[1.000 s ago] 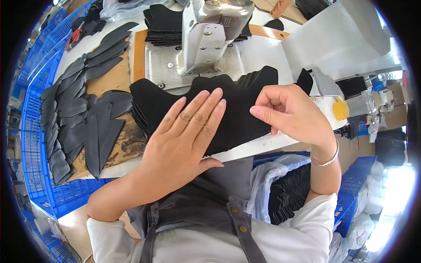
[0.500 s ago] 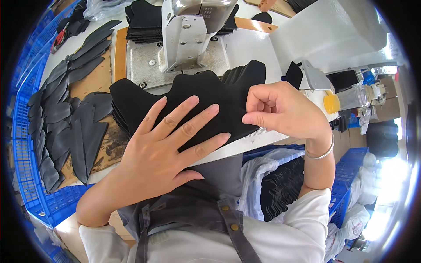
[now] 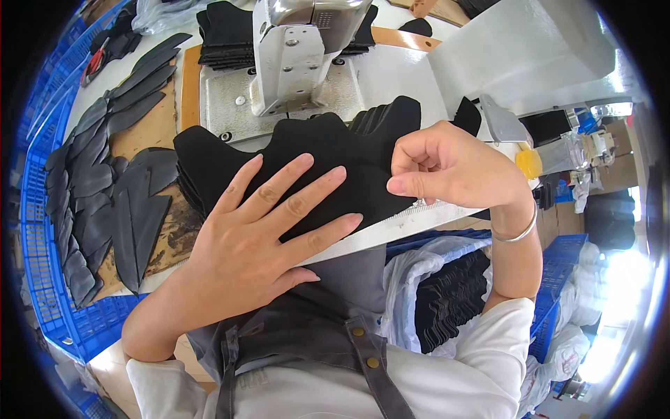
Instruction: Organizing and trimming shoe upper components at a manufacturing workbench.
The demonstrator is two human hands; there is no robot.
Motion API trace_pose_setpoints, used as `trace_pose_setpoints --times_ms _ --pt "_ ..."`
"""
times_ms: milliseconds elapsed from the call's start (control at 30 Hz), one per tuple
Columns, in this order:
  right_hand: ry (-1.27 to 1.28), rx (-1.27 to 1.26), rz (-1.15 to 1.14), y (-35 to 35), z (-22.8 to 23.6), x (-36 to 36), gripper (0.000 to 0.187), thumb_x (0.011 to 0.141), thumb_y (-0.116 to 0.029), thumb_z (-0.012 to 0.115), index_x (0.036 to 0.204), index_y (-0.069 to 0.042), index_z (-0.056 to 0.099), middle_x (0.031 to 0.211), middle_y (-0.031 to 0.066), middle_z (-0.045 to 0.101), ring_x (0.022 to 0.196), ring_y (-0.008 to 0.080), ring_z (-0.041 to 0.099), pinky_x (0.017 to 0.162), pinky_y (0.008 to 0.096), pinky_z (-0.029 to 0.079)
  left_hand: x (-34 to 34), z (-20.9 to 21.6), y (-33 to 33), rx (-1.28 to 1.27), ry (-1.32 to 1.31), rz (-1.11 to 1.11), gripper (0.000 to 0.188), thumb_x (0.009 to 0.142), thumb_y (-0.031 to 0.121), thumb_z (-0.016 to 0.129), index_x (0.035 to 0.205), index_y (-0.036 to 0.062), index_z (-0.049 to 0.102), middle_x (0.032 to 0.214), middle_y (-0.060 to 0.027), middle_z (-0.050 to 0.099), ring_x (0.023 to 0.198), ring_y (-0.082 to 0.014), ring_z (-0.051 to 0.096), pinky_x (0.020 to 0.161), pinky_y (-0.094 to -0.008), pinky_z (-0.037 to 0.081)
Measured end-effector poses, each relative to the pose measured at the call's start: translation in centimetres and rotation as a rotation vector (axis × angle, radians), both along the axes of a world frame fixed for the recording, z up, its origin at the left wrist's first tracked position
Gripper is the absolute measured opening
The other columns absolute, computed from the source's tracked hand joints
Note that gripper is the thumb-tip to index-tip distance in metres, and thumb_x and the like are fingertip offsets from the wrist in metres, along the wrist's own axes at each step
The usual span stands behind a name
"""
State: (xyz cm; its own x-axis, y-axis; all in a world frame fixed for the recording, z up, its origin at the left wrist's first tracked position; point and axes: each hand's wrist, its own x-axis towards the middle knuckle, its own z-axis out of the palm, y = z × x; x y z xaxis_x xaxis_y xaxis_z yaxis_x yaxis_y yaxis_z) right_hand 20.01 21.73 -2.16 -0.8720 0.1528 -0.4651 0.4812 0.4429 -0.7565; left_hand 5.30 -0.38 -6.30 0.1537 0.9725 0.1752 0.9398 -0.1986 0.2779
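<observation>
A stack of black cut fabric pieces (image 3: 363, 157) with wavy upper edges lies at the front edge of the white table, just in front of the metal machine head (image 3: 289, 73). Flat on the top piece rests my left hand (image 3: 248, 234), its fingers spread. My right hand (image 3: 453, 167) is closed in a pinch at the right end of the stack, thumb against the curled fingers. Whatever sits between those fingertips, if anything, is too small or hidden to make out.
Dark leaf-shaped pieces (image 3: 94, 188) overlap on a worn board at the left, beside a blue crate (image 3: 49, 279). Behind the machine stand more black stacks (image 3: 227, 35). A yellow-capped bottle (image 3: 551, 160) is at right. Below the table, a plastic-lined container (image 3: 398, 297) holds black pieces.
My right hand has shifted slightly to the right, still pinched, and its wrist has moved outward. My left hand stays almost in place on the fabric.
</observation>
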Motion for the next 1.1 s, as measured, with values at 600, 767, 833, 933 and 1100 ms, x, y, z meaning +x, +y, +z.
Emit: trace_pose_setpoints --times_ms 600,767,833,933,1100 --pt "0.207 0.285 0.035 -0.9 -0.9 1.0 0.022 0.080 -0.014 0.073 0.074 -0.003 0.056 0.059 -0.0003 0.053 0.054 0.0061 0.046 0.051 0.0231 0.039 0.1 0.2 0.0 -0.007 -0.010 0.007 0.071 0.061 0.030 0.076 0.129 0.0282 0.056 0.144 -0.0085 0.041 0.133 -0.0335 0.037 0.107 -0.0511 0.027" --pt "0.239 0.336 0.035 -1.0 -1.1 1.2 0.025 0.077 -0.015 0.076 0.072 -0.003 0.055 0.058 0.0019 0.054 0.052 0.0090 0.049 0.050 0.0240 0.039 0.1 0.3 0.1 -0.002 0.003 0.006 0.071 0.061 0.028 0.077 0.129 0.0283 0.056 0.145 -0.0075 0.041 0.133 -0.0323 0.036 0.107 -0.0503 0.027" --pt "0.144 0.630 0.050 -1.9 0.1 1.3 0.028 0.070 -0.016 0.079 0.075 -0.004 0.055 0.063 0.0064 0.056 0.058 0.0183 0.055 0.054 0.0272 0.042 0.1 0.3 0.0 -0.006 -0.007 0.002 0.071 0.061 0.027 0.076 0.129 0.0285 0.056 0.145 -0.0063 0.040 0.134 -0.0310 0.036 0.108 -0.0499 0.026" --pt "0.355 0.908 0.028 -3.6 0.4 1.7 0.036 0.066 -0.021 0.078 0.087 -0.004 0.054 0.087 0.0090 0.060 0.081 0.0292 0.058 0.065 0.0391 0.045 0.0 0.2 -0.3 0.009 -0.048 0.007 0.071 0.061 0.026 0.076 0.129 0.0286 0.056 0.145 -0.0062 0.039 0.134 -0.0306 0.036 0.109 -0.0497 0.025" --pt "0.499 1.101 0.318 -5.7 -2.1 2.8 0.064 0.072 -0.024 0.072 0.129 -0.002 0.050 0.137 0.0122 0.047 0.125 0.0315 0.046 0.100 0.0410 0.042 -0.2 -0.2 -0.3 0.005 -0.012 -0.028 0.073 0.066 0.033 0.075 0.134 0.0328 0.049 0.150 -0.0108 0.029 0.138 -0.0294 0.029 0.108 -0.0505 0.024"
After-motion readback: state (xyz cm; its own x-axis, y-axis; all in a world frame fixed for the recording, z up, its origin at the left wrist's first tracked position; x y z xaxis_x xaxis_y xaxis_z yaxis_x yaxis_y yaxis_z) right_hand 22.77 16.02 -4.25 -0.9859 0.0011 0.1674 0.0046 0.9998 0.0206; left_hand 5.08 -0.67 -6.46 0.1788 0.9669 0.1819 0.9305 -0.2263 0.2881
